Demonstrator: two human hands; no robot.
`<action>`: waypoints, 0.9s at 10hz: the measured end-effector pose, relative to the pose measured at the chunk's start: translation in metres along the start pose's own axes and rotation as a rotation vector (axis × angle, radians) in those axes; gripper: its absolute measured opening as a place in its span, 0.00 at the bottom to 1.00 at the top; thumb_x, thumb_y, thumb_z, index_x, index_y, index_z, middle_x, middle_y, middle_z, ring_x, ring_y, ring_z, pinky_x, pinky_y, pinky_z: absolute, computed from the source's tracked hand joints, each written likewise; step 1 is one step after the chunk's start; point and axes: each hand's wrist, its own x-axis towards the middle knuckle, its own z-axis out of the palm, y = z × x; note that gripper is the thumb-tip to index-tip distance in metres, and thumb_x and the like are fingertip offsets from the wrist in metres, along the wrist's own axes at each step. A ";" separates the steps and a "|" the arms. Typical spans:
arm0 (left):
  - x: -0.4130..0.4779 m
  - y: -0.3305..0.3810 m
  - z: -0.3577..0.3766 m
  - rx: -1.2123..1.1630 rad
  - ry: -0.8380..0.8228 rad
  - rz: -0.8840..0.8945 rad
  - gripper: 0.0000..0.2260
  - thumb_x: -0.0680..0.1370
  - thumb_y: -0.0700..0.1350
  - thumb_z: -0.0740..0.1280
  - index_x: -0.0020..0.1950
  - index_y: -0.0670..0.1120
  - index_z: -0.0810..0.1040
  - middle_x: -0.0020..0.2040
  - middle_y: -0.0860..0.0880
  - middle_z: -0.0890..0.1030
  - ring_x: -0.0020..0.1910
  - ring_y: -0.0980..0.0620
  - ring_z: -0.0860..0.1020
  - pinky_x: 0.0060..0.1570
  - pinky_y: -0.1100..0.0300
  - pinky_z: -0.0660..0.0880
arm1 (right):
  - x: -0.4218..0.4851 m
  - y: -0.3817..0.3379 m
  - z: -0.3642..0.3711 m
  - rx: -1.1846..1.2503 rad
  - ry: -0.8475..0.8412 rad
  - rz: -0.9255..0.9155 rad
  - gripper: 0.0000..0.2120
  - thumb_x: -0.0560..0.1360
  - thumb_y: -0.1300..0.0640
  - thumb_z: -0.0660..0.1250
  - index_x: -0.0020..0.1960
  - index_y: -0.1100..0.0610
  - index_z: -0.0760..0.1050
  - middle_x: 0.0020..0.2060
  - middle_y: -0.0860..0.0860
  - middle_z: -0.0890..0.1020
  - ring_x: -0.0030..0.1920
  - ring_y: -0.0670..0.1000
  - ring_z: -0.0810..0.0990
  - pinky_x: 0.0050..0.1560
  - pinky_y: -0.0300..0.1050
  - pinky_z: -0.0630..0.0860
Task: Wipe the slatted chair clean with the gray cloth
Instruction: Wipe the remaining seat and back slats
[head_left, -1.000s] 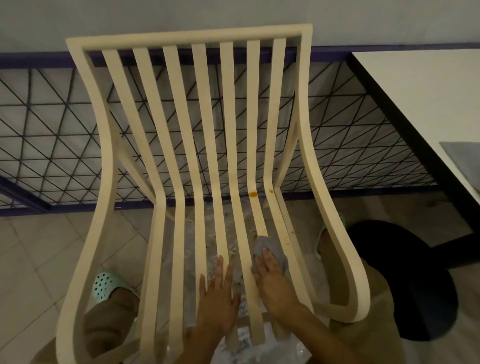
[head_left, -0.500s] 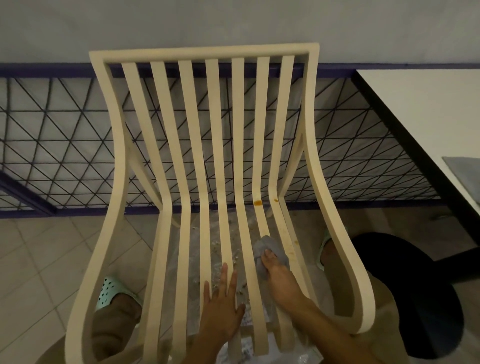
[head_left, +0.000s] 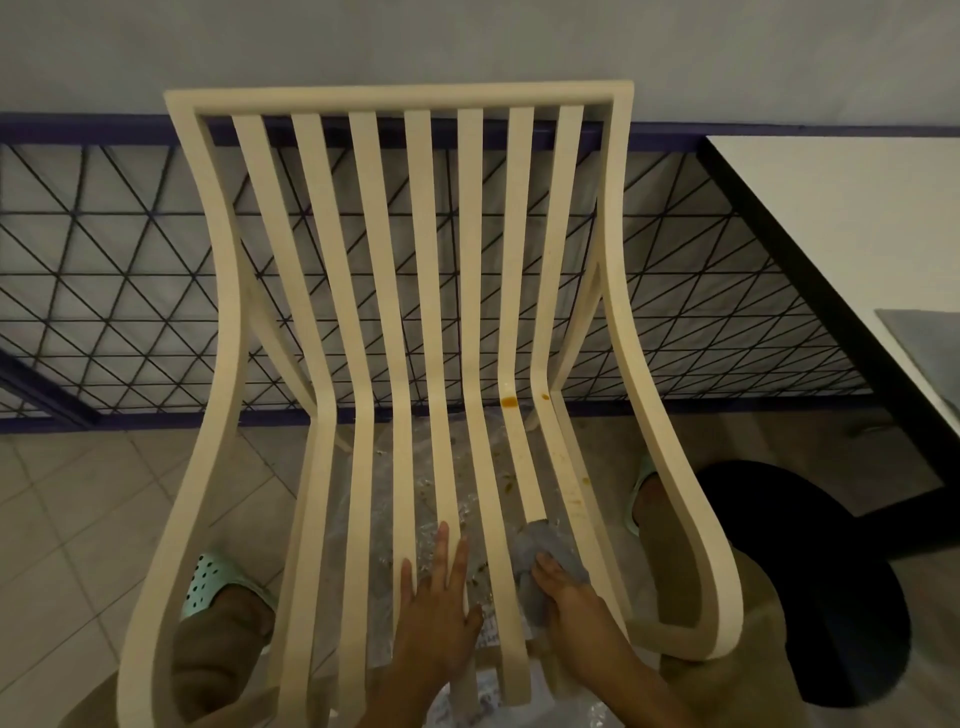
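While the head view looks down over the slatted chair (head_left: 415, 364), the right hand (head_left: 576, 597) presses the gray cloth (head_left: 545, 551) against a seat slat right of centre, at the near end of the seat, its fingers (head_left: 543, 564) curled into the bunched fabric. The left hand (head_left: 436, 603) lies flat on the slats just left of it, fingers straight and spread, gripping nothing, apparently steadying the chair. What the coming stroke turns on is the orange stain (head_left: 509, 401), which sits on the same slat at the bend where seat meets back, directly far of the cloth. The slat's long axis runs near to far, so a push along it would likely reach the stain, and the right hand is the nearer one. Smaller brown specks (head_left: 574, 499) dot the next slat to the right. Compared with a second ago, the cloth has slipped slightly nearer and the right hand's fingers have closed more tightly round it, while the left hand has kept its place.
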 end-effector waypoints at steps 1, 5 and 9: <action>-0.001 0.000 0.000 0.014 0.004 -0.003 0.41 0.80 0.62 0.54 0.67 0.57 0.18 0.69 0.51 0.18 0.79 0.52 0.46 0.72 0.44 0.31 | 0.012 -0.006 -0.005 -0.102 -0.047 -0.007 0.28 0.77 0.71 0.56 0.40 0.35 0.68 0.46 0.16 0.61 0.55 0.21 0.59 0.61 0.18 0.47; -0.002 0.001 -0.003 -0.049 0.035 -0.015 0.39 0.79 0.62 0.55 0.75 0.56 0.27 0.73 0.50 0.23 0.77 0.53 0.57 0.74 0.43 0.35 | 0.092 -0.042 -0.025 -0.320 -0.077 -0.005 0.25 0.77 0.67 0.59 0.73 0.58 0.65 0.75 0.52 0.64 0.75 0.55 0.61 0.74 0.47 0.56; 0.002 -0.002 0.002 -0.122 -0.016 0.001 0.41 0.69 0.60 0.62 0.79 0.53 0.51 0.80 0.48 0.51 0.54 0.56 0.81 0.69 0.43 0.49 | 0.187 -0.086 -0.040 -0.387 -0.017 -0.102 0.26 0.77 0.68 0.57 0.75 0.60 0.62 0.76 0.55 0.60 0.75 0.57 0.59 0.74 0.51 0.57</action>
